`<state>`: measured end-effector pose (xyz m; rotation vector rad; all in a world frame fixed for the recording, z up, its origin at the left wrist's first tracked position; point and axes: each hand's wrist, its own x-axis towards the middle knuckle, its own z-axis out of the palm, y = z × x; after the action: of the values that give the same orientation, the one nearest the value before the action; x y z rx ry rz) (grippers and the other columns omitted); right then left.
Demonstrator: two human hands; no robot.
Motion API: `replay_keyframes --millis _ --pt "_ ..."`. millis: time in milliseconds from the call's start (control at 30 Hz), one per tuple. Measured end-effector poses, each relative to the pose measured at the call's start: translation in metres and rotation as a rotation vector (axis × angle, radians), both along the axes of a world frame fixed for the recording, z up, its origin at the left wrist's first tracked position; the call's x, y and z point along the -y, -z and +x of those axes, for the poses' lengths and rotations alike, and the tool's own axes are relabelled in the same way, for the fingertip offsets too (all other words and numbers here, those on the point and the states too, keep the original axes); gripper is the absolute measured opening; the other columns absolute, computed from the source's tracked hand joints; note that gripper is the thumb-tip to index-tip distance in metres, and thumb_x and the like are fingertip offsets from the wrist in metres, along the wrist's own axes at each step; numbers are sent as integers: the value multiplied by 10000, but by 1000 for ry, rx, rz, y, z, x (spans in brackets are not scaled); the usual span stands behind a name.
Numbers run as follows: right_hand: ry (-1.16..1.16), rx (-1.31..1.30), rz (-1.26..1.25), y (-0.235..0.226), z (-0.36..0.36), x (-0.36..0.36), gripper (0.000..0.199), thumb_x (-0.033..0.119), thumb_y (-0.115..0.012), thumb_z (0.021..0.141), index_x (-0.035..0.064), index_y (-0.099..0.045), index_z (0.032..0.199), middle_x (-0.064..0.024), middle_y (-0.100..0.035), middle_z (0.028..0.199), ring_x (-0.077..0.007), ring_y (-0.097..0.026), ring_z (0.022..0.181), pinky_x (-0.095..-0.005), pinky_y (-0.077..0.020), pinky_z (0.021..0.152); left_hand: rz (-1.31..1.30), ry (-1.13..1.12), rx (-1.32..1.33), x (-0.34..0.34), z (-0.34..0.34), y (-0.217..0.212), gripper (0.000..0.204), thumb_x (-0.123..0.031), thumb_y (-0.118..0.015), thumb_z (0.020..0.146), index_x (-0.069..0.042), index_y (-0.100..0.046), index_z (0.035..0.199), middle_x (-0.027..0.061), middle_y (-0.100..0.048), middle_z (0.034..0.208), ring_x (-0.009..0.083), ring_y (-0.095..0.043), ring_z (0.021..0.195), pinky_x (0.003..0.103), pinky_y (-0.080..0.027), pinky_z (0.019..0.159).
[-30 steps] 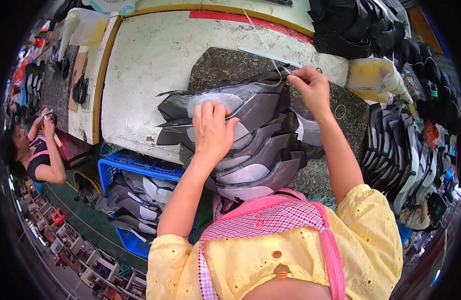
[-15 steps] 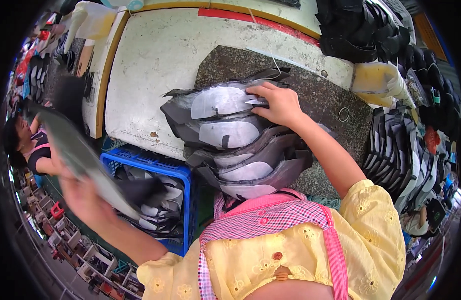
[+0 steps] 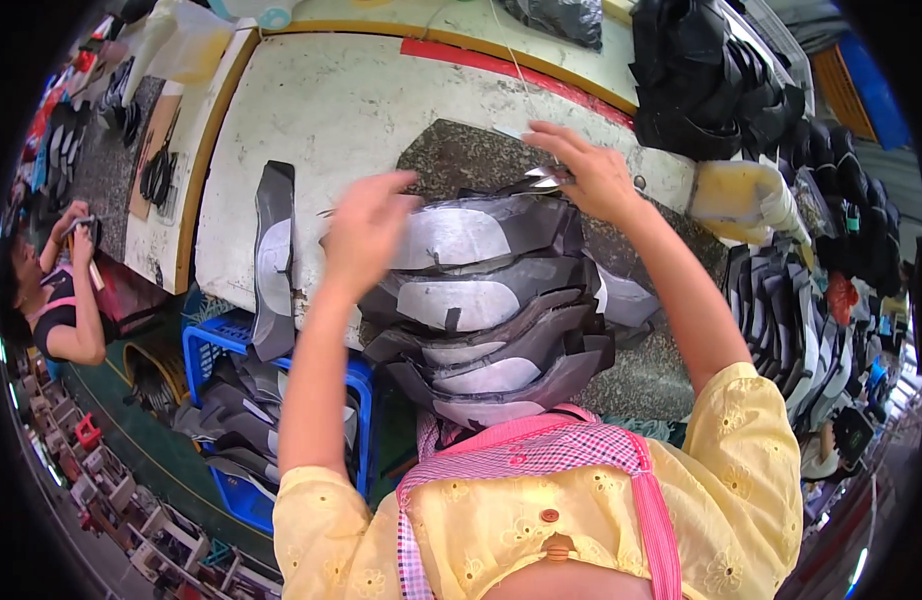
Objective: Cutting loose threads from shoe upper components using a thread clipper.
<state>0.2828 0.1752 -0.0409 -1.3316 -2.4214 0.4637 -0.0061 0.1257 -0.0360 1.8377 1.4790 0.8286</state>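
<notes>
A stack of black and grey shoe-upper pieces (image 3: 461, 303) with whitish oval patches overlaps in front of me, its near end against my apron. My left hand (image 3: 366, 230), blurred by motion, is at the left end of the farthest piece (image 3: 511, 228); its fingers stretch to the right and hold nothing I can see. Small silver-bladed snips (image 3: 547, 178) stick out from my right hand (image 3: 593, 172), above the far right of the stack. Its index finger is extended; the snips' handles are hidden. Another upper piece (image 3: 274, 260) lies alone at the table's left edge.
Left of me, a blue plastic basket (image 3: 359, 385) holds several upper pieces. Under the stack lies a dark speckled board (image 3: 451, 150) on the worn white table (image 3: 331, 90). More pieces (image 3: 781, 320) stand at the right. A co-worker (image 3: 71, 300) is at far left.
My left hand has left the basket side and come to the stack; the upper piece it held is now out of it. My right hand has moved slightly away and right with the snips.
</notes>
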Motion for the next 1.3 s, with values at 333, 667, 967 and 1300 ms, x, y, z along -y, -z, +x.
replay_keyframes --millis 333,667,967,1300 --pt "378 -414 -276 -30 168 14 82 78 -592 783 30 -537 744 -59 -502 615 -153 -481 574 -278 -396 572 82 234 -380 -3 59 9 323 -315 -676 723 -52 -617 900 101 -559 907 261 -524 879 370 -445 751" --pt "697 99 -930 30 214 236 146 131 -585 791 4 -564 724 -90 -543 604 -168 -540 594 -320 -410 552 223 496 -696 7 89 -8 565 -289 -747 590 -95 -552 1084 91 -491 1080 259 -453 1031 378 -405 804" --pt "388 -619 -496 -2 29 132 102 120 -550 842 32 -547 790 -81 -618 722 -175 -609 688 -296 -473 637 460 825 -1085 19 107 7 251 -150 -524 724 -43 -587 942 95 -547 983 223 -505 947 320 -421 731" --pt "10 -387 46 40 -31 139 161 113 -638 687 56 -547 807 -57 -621 880 -237 -576 728 -353 -455 625 523 800 -813 4 88 8 346 -155 -537 712 -41 -561 1037 98 -550 1009 216 -544 868 277 -489 637"
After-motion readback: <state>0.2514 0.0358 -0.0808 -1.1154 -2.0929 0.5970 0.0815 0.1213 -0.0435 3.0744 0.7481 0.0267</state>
